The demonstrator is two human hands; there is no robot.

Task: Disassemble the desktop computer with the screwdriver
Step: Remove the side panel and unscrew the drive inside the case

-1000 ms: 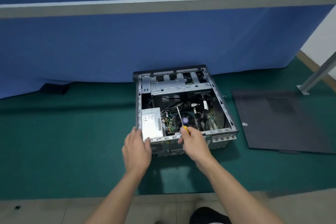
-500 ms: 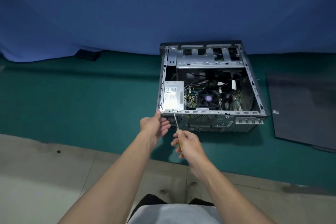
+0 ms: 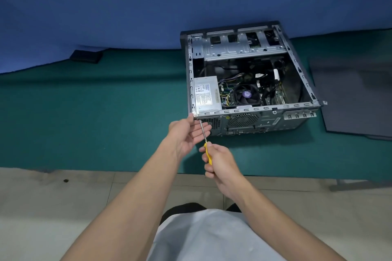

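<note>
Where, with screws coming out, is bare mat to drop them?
Left of the case, the mat lies bare up to the curtain. Another strip runs before the case, past the right hand. Crowded: the panel lies right of the case.

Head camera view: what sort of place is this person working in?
Probably a makeshift workshop or recording space, not an office desk. The opened computer case sits on a green mat laid over a tiled floor, a blue cloth backdrop hangs behind it, and a dark side panel lies alongside.

Left grip lies palm-up, loose; right grip curls round screwdriver.
</note>
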